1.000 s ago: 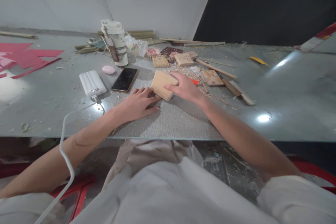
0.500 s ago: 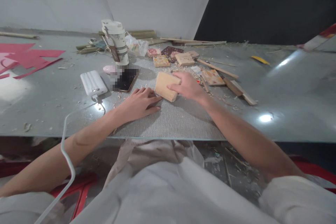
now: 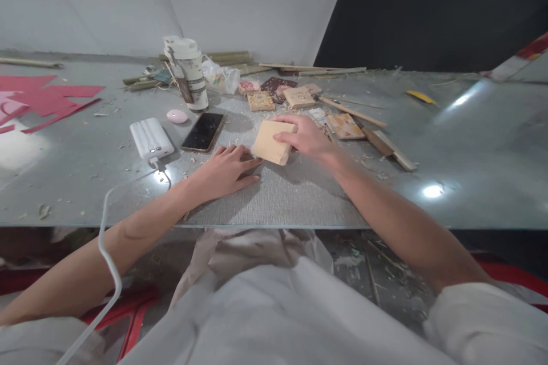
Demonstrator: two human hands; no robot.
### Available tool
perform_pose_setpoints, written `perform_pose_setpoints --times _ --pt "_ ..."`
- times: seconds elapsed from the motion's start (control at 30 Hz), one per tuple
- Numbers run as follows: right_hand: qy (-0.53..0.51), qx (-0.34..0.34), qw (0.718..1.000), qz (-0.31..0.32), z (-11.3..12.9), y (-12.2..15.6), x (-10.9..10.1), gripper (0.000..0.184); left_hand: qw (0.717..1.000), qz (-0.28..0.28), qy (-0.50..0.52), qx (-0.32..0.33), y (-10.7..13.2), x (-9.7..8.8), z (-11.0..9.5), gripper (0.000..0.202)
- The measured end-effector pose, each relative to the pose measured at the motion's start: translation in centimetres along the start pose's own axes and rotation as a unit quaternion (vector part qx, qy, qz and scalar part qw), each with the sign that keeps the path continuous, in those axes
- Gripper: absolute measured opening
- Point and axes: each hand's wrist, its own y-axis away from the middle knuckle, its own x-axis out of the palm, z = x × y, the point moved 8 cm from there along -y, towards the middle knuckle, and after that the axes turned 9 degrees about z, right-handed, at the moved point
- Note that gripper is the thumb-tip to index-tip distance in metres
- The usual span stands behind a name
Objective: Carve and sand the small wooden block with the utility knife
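Observation:
A pale wooden block (image 3: 269, 142) rests on the glass table (image 3: 449, 142), tilted slightly. My right hand (image 3: 306, 138) grips its right side, with the fingers curled over the top edge. My left hand (image 3: 225, 168) lies flat on the table just left of the block, its fingers stretched out and the fingertips close to the block's near corner. Wood shavings are scattered around both hands.
A dark phone (image 3: 203, 131), a white power bank (image 3: 151, 138) with a cable, a pink round thing (image 3: 177, 116) and a cup (image 3: 188, 72) stand to the left. Small painted wooden tiles (image 3: 299, 97) and sticks (image 3: 387, 147) lie behind and to the right. Red paper (image 3: 47, 97) lies far left.
My right hand has shifted slightly on the block, which now lies a little flatter. The left hand has stayed flat in the same place.

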Motion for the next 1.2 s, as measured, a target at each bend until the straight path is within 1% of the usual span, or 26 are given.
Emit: perform_pose_setpoints --times 0.1,0.17,0.3,0.4,0.5,0.67,0.77,0.9,1.0,1.1,1.2 --pt "0.003 -0.018 1.0 -0.023 -0.1 -0.1 -0.4 0.038 1.0 -0.004 -0.005 0.003 0.0 0.0 0.0 0.055" --pt "-0.009 -0.008 1.0 -0.01 -0.7 -0.3 -0.3 0.039 1.0 -0.007 0.0 0.005 0.0 0.0 0.1 0.055" --pt "-0.012 -0.005 0.999 -0.041 -1.3 -0.4 -0.8 0.041 1.0 -0.011 0.008 0.01 0.0 0.1 0.1 0.056" --pt "-0.025 0.0 0.999 -0.022 -1.4 -0.6 -0.4 0.04 1.0 -0.01 0.014 0.009 0.0 0.1 0.2 0.055" --pt "-0.018 -0.002 0.999 -0.036 -1.1 -0.5 -0.6 0.039 1.0 -0.007 0.011 0.008 0.0 0.1 0.2 0.055" --pt "-0.014 0.005 1.0 -0.024 -1.0 -0.5 -0.6 0.039 1.0 -0.013 0.003 0.013 0.0 0.1 0.1 0.056" --pt "-0.004 0.001 1.0 0.002 -1.0 -0.6 -0.4 0.041 1.0 -0.011 0.009 0.011 0.0 0.1 0.1 0.055" --pt "0.015 -0.008 1.0 -0.026 -1.0 -0.7 -1.1 0.042 1.0 -0.005 0.008 0.008 0.0 0.1 0.1 0.055" --pt "-0.001 -0.001 1.0 0.006 -1.3 -0.8 -0.7 0.045 1.0 -0.01 0.016 0.006 0.0 0.1 0.1 0.054" --pt "0.0 0.002 1.0 -0.012 -1.2 -0.8 -1.0 0.045 1.0 -0.011 0.015 0.005 0.0 0.1 0.2 0.055" --pt "0.025 -0.004 1.0 -0.005 -0.6 -0.7 -0.9 0.044 1.0 -0.011 0.011 0.004 0.0 0.2 0.2 0.056"
